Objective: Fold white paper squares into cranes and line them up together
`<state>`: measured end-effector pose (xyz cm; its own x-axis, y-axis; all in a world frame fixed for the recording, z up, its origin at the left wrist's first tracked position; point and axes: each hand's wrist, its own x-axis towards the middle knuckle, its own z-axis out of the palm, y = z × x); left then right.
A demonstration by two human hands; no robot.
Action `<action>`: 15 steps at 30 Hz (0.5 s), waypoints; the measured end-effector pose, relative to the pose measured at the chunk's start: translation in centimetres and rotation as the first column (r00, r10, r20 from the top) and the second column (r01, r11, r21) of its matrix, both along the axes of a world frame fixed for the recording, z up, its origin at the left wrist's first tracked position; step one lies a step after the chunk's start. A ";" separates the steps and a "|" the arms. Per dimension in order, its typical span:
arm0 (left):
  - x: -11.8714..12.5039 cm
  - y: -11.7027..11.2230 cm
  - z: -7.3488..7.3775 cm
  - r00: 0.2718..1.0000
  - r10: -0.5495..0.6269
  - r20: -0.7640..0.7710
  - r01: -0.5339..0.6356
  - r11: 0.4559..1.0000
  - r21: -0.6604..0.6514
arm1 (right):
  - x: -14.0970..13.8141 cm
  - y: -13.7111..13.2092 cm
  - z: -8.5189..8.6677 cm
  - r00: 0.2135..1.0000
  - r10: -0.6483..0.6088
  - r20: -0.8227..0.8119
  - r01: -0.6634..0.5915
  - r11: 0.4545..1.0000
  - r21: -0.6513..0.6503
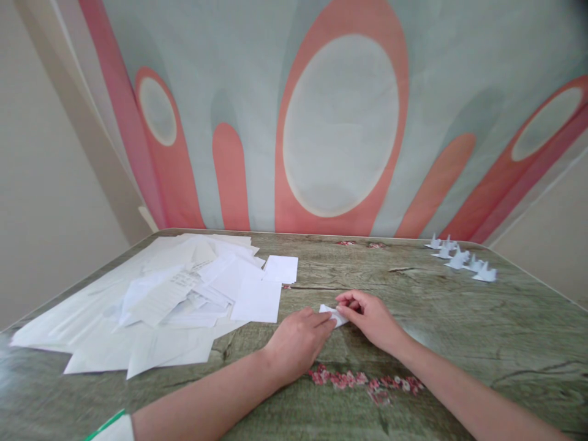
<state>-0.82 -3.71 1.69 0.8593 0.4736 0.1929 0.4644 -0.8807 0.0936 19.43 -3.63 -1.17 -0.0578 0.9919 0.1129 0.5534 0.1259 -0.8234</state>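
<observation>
A small piece of folded white paper (340, 318) lies on the wood-patterned table top in front of me. My left hand (301, 340) comes in from the left and holds the paper down against the table, its fingers together over the near left part. From the right, my right hand (367, 315) pinches the paper's right end between thumb and fingers. The two hands almost meet over the paper and cover much of it, so its exact folds are hidden.
Left of my hands spreads a loose pile of white sheets (257, 300), some with writing. A small square stack (281, 269) sits at its right edge. Several folded paper cranes (459, 258) stand at the far right. A patterned wall covering (257, 61) rises behind the table.
</observation>
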 end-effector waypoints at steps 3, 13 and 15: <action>0.0 -0.1 -0.1 1.000 0.018 0.002 -0.018 1.000 0.003 | 0.6 0.0 0.5 0.998 0.068 0.009 -0.068 0.998 -0.013; -0.3 -0.1 0.1 0.998 0.066 -0.020 -0.066 0.997 0.027 | 3.1 -0.3 2.3 0.943 0.330 -0.038 -0.330 0.923 -0.196; -0.3 -0.1 0.2 0.996 0.085 -0.028 -0.084 0.996 0.039 | 3.0 -0.5 2.4 0.940 0.332 -0.074 -0.340 0.912 -0.229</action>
<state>-1.17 -3.85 1.91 0.8223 0.5374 0.1872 0.5391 -0.8410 0.0463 22.44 -4.09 1.26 -0.3930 0.9125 -0.1138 0.4847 0.1004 -0.8689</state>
